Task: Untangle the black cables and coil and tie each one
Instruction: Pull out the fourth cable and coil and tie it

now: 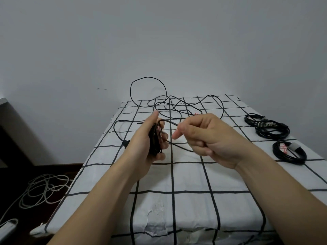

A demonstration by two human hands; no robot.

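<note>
A pale cable (44, 190) lies looped on the floor. Over the checked cloth (187, 175), the left hand (146, 138) grips a black coil (155, 138); the right hand (207, 137) pinches its loose strand (178, 145). Tangled cable (169, 103) lies beyond, tied coils (272, 129) far right.

Two hands: left hand (148, 138), right hand (208, 138). Three tied black cable coils (272, 129). One partial coil (155, 138) in hand. One loose black cable tangle (177, 103). One grey cable pile (44, 190) on the floor.
</note>
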